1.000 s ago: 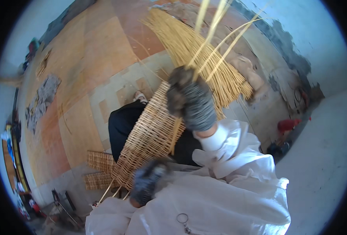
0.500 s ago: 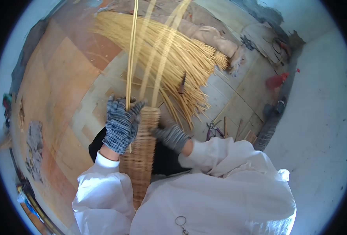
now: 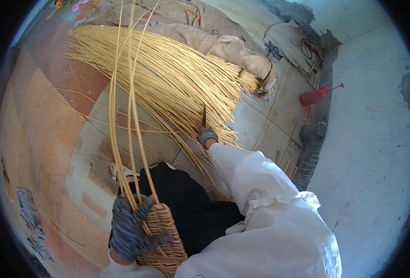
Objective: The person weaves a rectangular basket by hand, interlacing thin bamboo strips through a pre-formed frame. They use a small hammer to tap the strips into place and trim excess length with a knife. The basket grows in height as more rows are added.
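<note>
My left hand [image 3: 133,227], in a grey striped knit glove, is closed on the upper end of a woven wicker strip [image 3: 165,231] at the lower left, along with several long rods [image 3: 113,116] that rise from it. Its thumb lies across the weave. My right hand [image 3: 207,135], gloved alike, reaches far forward to the pile of yellow rods [image 3: 163,65]. There its fingers close on the handle of a dark pointed awl [image 3: 204,116], tip facing away. The lower part of the strip is hidden by my sleeve.
Brown cloth [image 3: 214,41] covers the pile's far side. A red spray bottle [image 3: 313,96] stands by the white wall [image 3: 371,153] at right. A grey rag [image 3: 31,224] lies at left. My dark-clad knee [image 3: 181,199] is beside the strip.
My right hand has left the woven strip, reached forward and taken hold of the awl lying on the rods. My left hand and the strip appear lower in view, which has shifted.
</note>
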Action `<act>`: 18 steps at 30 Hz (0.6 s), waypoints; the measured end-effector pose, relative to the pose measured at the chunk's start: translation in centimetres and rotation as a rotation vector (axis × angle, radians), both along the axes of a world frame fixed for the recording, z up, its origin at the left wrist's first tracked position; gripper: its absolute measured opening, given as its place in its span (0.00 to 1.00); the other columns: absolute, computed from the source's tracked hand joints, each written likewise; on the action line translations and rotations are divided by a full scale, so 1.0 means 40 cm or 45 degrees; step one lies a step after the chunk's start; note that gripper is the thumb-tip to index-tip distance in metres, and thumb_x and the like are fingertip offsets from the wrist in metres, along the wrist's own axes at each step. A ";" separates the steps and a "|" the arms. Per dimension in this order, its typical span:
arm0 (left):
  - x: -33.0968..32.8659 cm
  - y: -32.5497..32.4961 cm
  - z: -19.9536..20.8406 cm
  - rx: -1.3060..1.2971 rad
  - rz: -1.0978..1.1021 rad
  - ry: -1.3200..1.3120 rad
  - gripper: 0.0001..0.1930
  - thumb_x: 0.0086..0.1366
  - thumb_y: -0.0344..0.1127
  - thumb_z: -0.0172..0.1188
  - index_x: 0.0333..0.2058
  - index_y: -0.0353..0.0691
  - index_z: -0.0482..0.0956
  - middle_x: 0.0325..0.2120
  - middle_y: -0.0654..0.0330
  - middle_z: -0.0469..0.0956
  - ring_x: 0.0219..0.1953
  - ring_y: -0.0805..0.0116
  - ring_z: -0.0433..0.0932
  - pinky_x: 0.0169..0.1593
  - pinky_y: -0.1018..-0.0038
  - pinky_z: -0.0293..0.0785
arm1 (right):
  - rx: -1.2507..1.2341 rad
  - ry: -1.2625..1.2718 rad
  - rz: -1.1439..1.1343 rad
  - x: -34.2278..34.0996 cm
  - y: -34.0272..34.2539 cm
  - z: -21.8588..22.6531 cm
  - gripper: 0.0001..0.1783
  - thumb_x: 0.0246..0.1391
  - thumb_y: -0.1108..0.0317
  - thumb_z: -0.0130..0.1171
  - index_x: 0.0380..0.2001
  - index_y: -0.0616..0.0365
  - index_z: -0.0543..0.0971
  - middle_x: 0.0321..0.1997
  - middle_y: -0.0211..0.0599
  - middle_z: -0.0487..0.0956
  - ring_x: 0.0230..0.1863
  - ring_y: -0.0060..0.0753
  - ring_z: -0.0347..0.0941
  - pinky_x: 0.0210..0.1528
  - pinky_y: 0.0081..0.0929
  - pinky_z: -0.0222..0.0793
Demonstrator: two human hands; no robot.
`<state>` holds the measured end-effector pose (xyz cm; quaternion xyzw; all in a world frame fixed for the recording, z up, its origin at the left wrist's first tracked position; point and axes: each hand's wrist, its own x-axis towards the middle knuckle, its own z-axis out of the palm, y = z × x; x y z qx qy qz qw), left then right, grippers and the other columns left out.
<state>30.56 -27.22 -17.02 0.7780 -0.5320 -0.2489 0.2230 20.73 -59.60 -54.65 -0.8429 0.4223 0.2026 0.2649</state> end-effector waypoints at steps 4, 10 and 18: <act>-0.004 -0.033 0.028 0.049 -0.114 -0.049 0.46 0.31 0.65 0.71 0.51 0.49 0.72 0.43 0.52 0.71 0.48 0.46 0.68 0.52 0.55 0.63 | 0.050 -0.037 -0.263 -0.022 -0.043 -0.146 0.24 0.48 0.53 0.57 0.48 0.48 0.75 0.51 0.59 0.72 0.50 0.53 0.71 0.51 0.42 0.69; 0.039 0.047 -0.006 0.087 0.050 0.084 0.45 0.39 0.64 0.69 0.54 0.44 0.71 0.47 0.38 0.67 0.50 0.41 0.66 0.53 0.54 0.62 | 0.293 -0.611 -0.564 -0.132 0.000 -0.110 0.17 0.50 0.56 0.58 0.38 0.57 0.77 0.34 0.34 0.76 0.31 0.34 0.72 0.29 0.35 0.69; -0.111 0.221 -0.056 -0.120 0.459 -0.005 0.42 0.40 0.67 0.67 0.52 0.48 0.74 0.42 0.47 0.72 0.49 0.47 0.69 0.54 0.57 0.61 | 2.672 -0.856 -1.153 -0.371 0.106 0.012 0.17 0.45 0.67 0.60 0.41 0.52 0.72 0.20 0.29 0.70 0.21 0.31 0.69 0.31 0.40 0.67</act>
